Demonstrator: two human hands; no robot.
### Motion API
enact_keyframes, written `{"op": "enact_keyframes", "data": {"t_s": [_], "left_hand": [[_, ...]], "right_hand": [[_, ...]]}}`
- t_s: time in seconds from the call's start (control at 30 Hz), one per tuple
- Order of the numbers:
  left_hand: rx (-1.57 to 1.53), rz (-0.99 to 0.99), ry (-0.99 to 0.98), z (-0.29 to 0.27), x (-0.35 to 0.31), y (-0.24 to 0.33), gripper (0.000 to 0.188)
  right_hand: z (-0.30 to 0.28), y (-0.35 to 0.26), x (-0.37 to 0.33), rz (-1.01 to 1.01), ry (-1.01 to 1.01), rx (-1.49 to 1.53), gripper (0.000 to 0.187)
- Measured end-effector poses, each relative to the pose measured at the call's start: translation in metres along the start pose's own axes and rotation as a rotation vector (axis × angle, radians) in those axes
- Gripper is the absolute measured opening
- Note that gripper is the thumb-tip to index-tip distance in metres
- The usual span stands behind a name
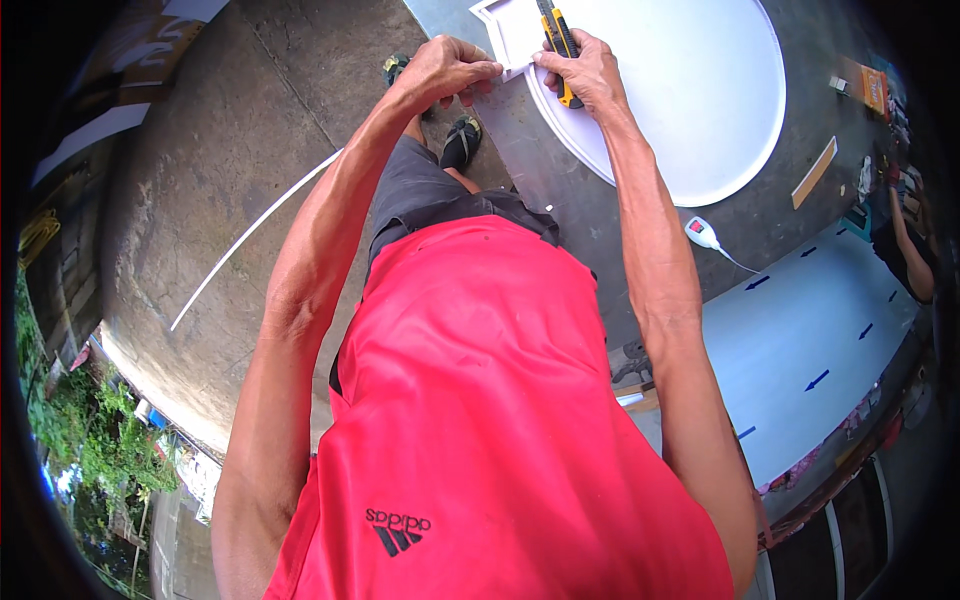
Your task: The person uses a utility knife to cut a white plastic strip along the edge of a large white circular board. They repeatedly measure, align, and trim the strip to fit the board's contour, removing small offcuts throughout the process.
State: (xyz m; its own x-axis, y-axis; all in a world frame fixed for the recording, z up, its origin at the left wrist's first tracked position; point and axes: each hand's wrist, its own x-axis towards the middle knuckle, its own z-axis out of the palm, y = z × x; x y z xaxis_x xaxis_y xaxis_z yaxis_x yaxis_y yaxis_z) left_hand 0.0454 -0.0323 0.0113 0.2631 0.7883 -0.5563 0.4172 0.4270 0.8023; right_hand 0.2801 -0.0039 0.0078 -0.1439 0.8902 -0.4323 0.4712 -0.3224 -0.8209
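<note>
A large round white panel [670,90] with a raised rim lies on the grey table at the upper right. At its left side juts a squared white section bordered by thin white edging [491,38]. My right hand [592,76] grips a yellow and black utility knife [562,50], blade end pointing away from me, with its thumb near the edging's lower corner. My left hand [450,70] is closed in a pinch at that same corner, seemingly on the edging; the fingertips hide the exact hold. A long thin white strip [250,235] shows beyond my left forearm, one end hidden behind it.
The dark grey tabletop [740,220] carries a small white device with a cord [702,233], a tan strip [815,172] and an orange package [874,92]. A pale blue sheet with dark arrows [810,340] lies to the right. Another person's arm [908,235] shows at far right.
</note>
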Motion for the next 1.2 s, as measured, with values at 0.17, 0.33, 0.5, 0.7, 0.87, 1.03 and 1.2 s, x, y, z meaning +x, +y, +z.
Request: {"op": "enact_keyframes", "data": {"t_s": [0.17, 0.33, 0.5, 0.7, 0.87, 1.03, 1.2], "left_hand": [[-0.015, 0.008, 0.023, 0.004, -0.002, -0.002, 0.034], [-0.033, -0.029, 0.041, 0.007, -0.007, 0.0, 0.033], [-0.005, -0.054, 0.049, 0.008, -0.007, 0.005, 0.029], [-0.055, -0.023, 0.037, 0.009, -0.005, 0.0, 0.032], [-0.102, -0.025, 0.021, 0.01, -0.005, -0.002, 0.035], [-0.097, -0.028, 0.014, 0.01, -0.004, -0.002, 0.033], [-0.088, -0.035, 0.032, 0.011, -0.005, 0.001, 0.033]], "right_hand": [[0.001, 0.002, 0.001, -0.004, 0.004, 0.02, 0.028], [0.002, -0.003, 0.0, 0.003, 0.008, -0.013, 0.028], [0.002, 0.002, 0.001, -0.011, 0.023, -0.039, 0.027], [0.002, -0.003, 0.0, -0.003, 0.016, -0.033, 0.028], [0.001, 0.006, 0.005, -0.012, 0.002, -0.043, 0.034], [0.001, 0.006, 0.005, -0.021, 0.001, -0.045, 0.034], [0.001, 0.007, 0.004, -0.015, 0.009, -0.055, 0.035]]}}
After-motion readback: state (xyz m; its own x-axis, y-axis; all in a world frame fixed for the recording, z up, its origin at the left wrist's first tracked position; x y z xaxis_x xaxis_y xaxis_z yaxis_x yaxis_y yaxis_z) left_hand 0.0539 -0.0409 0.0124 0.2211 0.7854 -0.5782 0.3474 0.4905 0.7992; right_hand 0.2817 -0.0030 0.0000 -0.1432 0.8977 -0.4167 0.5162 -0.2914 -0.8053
